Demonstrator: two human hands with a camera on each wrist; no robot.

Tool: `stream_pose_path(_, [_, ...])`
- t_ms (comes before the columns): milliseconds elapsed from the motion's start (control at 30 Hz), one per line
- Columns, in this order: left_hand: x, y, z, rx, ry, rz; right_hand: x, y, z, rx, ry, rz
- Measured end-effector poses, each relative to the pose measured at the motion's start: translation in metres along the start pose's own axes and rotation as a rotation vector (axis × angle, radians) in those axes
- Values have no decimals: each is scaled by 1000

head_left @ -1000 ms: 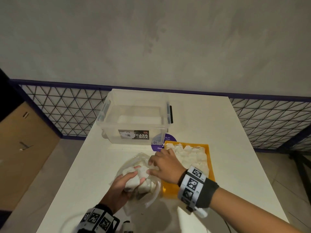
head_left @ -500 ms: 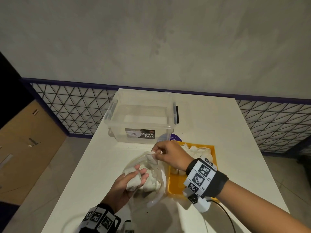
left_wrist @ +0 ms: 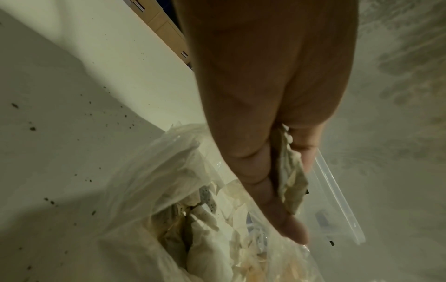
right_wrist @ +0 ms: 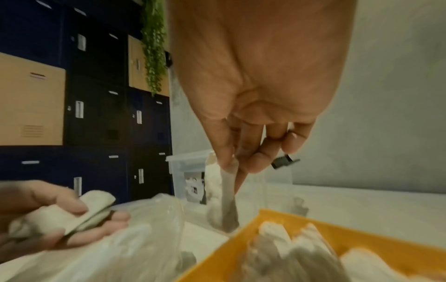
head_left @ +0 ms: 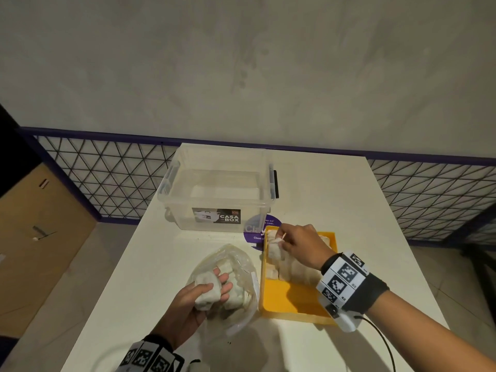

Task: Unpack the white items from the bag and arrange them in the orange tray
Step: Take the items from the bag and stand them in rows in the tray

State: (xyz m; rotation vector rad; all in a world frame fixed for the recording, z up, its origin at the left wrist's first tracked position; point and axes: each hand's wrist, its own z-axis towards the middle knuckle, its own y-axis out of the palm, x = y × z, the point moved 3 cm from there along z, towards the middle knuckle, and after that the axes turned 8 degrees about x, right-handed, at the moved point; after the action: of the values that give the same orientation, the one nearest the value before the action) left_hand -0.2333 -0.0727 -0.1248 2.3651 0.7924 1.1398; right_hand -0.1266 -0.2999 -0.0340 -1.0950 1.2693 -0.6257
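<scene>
A clear plastic bag [head_left: 236,267] [left_wrist: 154,183] [right_wrist: 144,238] lies open on the white table, with more white items inside. My left hand [head_left: 206,294] [left_wrist: 287,183] [right_wrist: 79,215] grips a white folded item [head_left: 205,292] [left_wrist: 289,181] [right_wrist: 55,215] over the bag's mouth. To the right stands the orange tray [head_left: 292,302] [right_wrist: 241,246], its far part filled with several white items [head_left: 292,269] [right_wrist: 296,248]. My right hand [head_left: 281,241] [right_wrist: 237,167] pinches one white item [head_left: 275,251] [right_wrist: 228,198], which hangs over the tray's far left corner.
A clear lidless storage box [head_left: 220,189] with a "CASA BOX" label stands behind the bag. A purple round sticker [head_left: 255,229] lies on the table [head_left: 349,210] between box and tray. A wire mesh fence runs behind the table, below a grey wall.
My right hand pulled a white item out of the bag and carried it right, over the tray's far left corner. The left hand stayed at the bag, still holding its item.
</scene>
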Motion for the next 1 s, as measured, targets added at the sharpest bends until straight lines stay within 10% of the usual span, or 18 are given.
stream_pose_path(333, [2, 5, -6, -53, -24, 45, 20, 59, 0, -224, 163, 37])
stream_pose_path(700, [-1, 3, -3, -1, 23, 164, 20, 75, 9, -86, -100, -396])
stream_pose_path(1000, [-1, 3, 0, 31, 45, 221, 4, 52, 5, 147, -181, -300])
